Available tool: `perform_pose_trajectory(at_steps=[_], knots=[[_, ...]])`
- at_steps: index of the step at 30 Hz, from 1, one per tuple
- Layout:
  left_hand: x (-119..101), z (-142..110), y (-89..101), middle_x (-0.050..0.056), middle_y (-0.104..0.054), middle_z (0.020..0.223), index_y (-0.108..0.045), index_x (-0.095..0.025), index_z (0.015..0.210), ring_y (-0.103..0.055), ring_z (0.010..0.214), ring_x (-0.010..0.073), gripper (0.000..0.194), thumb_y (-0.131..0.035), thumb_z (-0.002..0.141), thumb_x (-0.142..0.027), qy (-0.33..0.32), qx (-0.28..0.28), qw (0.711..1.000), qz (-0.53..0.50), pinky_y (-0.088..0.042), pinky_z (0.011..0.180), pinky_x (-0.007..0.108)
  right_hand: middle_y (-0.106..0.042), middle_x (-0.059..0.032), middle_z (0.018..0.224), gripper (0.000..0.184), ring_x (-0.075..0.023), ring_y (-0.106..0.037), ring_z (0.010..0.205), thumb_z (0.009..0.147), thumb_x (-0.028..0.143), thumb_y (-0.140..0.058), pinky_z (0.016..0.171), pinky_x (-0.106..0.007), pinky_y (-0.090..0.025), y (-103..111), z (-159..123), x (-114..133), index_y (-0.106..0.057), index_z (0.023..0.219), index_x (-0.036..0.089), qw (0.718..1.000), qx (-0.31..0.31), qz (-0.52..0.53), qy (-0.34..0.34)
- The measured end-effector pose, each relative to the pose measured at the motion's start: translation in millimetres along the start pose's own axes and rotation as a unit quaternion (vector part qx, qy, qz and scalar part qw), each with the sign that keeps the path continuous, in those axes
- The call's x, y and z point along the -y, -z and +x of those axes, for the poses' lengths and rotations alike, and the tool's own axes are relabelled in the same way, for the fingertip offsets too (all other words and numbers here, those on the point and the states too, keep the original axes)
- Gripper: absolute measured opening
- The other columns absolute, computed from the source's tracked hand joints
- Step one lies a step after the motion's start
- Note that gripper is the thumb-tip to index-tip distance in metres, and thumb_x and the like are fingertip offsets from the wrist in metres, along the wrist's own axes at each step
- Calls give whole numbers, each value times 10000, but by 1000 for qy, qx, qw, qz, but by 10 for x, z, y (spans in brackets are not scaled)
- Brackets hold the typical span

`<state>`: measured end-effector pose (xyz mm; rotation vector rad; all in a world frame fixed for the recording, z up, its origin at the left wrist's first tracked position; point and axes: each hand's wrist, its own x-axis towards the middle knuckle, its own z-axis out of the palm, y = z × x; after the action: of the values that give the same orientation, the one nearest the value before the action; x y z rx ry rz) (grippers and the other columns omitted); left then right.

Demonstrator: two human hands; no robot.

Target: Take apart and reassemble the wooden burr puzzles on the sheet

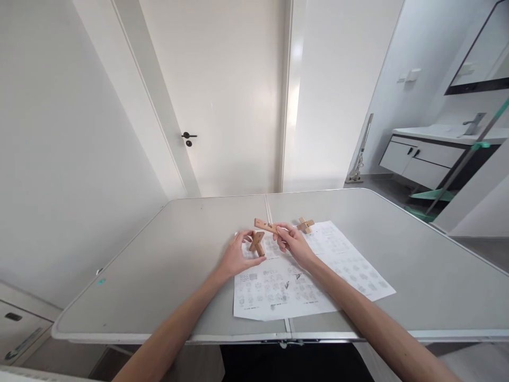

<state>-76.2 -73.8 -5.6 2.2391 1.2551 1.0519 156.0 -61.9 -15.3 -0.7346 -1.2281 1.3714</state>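
The tabletop (pixel 167 265) carries a printed sheet (pixel 278 292). Over its far side, the half-open left hand (pixel 237 257) holds crossed wooden pieces (pixel 256 242) between thumb and fingers; the right hand (pixel 293 244), nearly closed, pinches a notched strip (pixel 263 225). A wooden cross (pixel 306 225) sits at the sheet's far edge.

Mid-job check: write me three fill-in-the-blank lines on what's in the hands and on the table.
The notched wooden strip is in the ____ hand.
The crossed wooden pieces are in the ____ hand.
The wooden cross by the printed sheet's far edge is held by ____ hand.
Missing words: right; left; neither.
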Motion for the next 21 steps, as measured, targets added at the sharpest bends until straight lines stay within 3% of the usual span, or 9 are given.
perform_pose_trajectory(at_steps=[3,7,12,21], knots=[[33,8,-5,81,-650,1268,-529,-248,1287,-656,1047,251,747,-893,668,-458,38,-47,998,2,-525,948,426,-690,-32,857,483,-102,-407,498,896,649,-634,489,-286,-343,40,25,-78,-633,1073,200,994,-65,-86,22],[31,19,2,86,-659,1260,-539,-235,1293,-658,1017,236,730,-880,688,-460,71,-81,994,-9,-529,937,410,-732,-49,798,422,-165,-529,571,940,620,-569,582,-306,-401,58,23,-178,-633,1010,209,966,-108,-233,35],[6,18,2,73,-654,1257,-561,-236,1281,-652,997,216,672,-862,712,-432,69,-83,994,-6,-532,935,393,-748,-34,785,321,-217,-649,713,981,506,-500,684,-316,-434,11,-19,-188,-643,988,219,936,-86,-340,34],[28,-5,-4,66,-637,1232,-580,-262,1287,-655,1004,222,637,-849,736,-435,18,-65,997,35,-539,945,403,-725,-24,775,291,-213,-657,709,1028,413,-417,684,-304,-428,6,-35,-202,-636,1019,221,906,-38,-419,36]])
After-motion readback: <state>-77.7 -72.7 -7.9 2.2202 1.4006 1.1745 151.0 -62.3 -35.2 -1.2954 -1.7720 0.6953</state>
